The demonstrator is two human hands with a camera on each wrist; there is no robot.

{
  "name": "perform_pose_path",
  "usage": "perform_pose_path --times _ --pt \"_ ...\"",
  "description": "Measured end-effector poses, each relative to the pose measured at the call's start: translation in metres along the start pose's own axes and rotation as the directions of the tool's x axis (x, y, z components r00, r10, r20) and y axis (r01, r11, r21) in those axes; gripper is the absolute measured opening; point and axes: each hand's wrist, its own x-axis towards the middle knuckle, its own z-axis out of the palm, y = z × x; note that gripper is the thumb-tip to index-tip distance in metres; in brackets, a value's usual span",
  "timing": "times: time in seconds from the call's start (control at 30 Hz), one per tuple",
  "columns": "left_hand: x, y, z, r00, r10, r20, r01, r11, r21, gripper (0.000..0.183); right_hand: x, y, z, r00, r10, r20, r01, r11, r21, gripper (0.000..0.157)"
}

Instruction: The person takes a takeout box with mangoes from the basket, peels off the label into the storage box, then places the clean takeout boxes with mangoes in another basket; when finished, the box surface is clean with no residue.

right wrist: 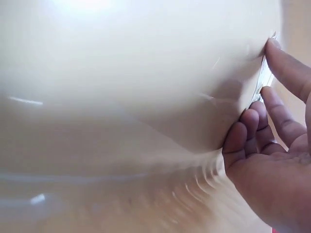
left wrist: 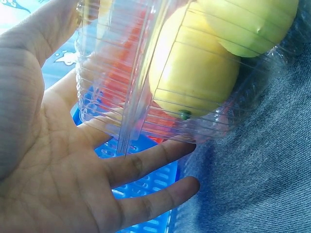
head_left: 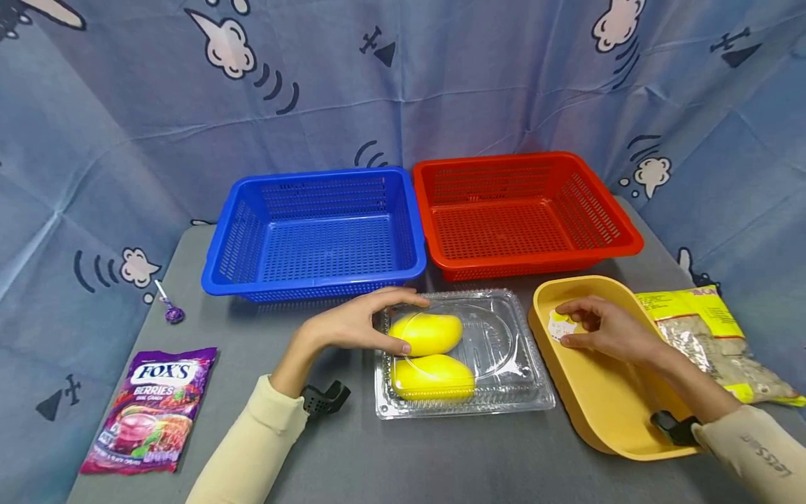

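Note:
Two yellow mangoes [head_left: 431, 378] lie side by side in the left half of a clear plastic clamshell box [head_left: 504, 350]. At the box's left end, my left hand [head_left: 352, 323] reaches its thumb over the lid and its forefinger toward the back corner. The other fingers stretch out fairly straight beside the box in the left wrist view. Inside a yellow plastic tub [head_left: 592, 406], my right hand [head_left: 607, 329] has thumb and forefinger at the edges of a small white label [head_left: 560, 325]. Its remaining fingers curl against the tub's glossy surface [right wrist: 146, 97] in the right wrist view.
A blue basket [head_left: 315, 285] and a red basket [head_left: 535, 266] stand at the back. A bag of Fox's candy [head_left: 151, 413] and a purple lollipop [head_left: 174, 314] lie on the left. At the right, a yellow packet [head_left: 699, 315] lies against the tub.

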Motion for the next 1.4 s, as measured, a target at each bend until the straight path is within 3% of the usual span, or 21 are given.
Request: perform_pose_path --times 0.4,0.8,1.17,1.4 --pt "0.000 -0.001 0.001 1.000 0.000 0.002 0.000 1.000 -0.005 0.068 0.000 0.007 -0.008 0.998 -0.038 0.058 0.036 0.999 0.034 0.043" --pt "0.000 -0.001 0.000 1.000 0.025 0.007 -0.025 1.000 0.006 0.069 0.005 0.001 -0.011 0.989 0.109 0.101 -0.112 0.994 0.021 0.041" --pt "-0.002 -0.003 0.000 0.999 0.036 0.037 -0.037 0.998 0.050 0.068 0.008 -0.008 -0.019 0.987 0.015 0.160 -0.013 1.000 -0.012 0.037" --pt "-0.002 -0.004 -0.003 0.999 0.023 0.041 -0.026 0.995 0.095 0.065 0.010 -0.022 -0.043 0.959 -0.062 0.277 0.050 0.997 0.052 0.031"
